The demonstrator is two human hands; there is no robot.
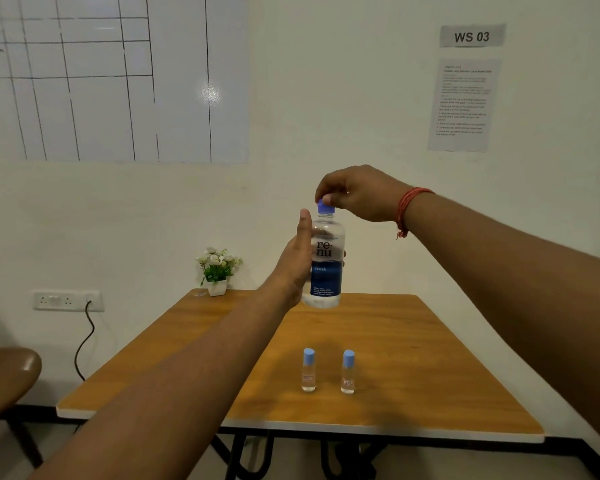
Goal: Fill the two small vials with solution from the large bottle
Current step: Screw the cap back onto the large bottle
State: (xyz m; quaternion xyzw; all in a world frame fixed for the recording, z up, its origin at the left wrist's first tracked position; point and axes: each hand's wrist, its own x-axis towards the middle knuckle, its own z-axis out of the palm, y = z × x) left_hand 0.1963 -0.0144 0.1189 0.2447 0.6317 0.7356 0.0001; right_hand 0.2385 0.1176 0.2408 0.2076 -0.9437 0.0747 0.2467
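Blue-capped bottle (324, 261) reads "renu fresh"; wall sign (471, 36) "WS 03".

Head camera looks forward and down over the table (430, 341).

Large bottle (324, 261): clear, blue cap (325, 206), grey-and-dark-blue label with white print; two vials (308, 370) (347, 372) near table's front edge: clear, light-blue caps, small reddish labels; table (430, 358) orange-brown woodgrain, white edging; wrist thread (407, 206) red; flowers (218, 263) white, green leaves, white pot.
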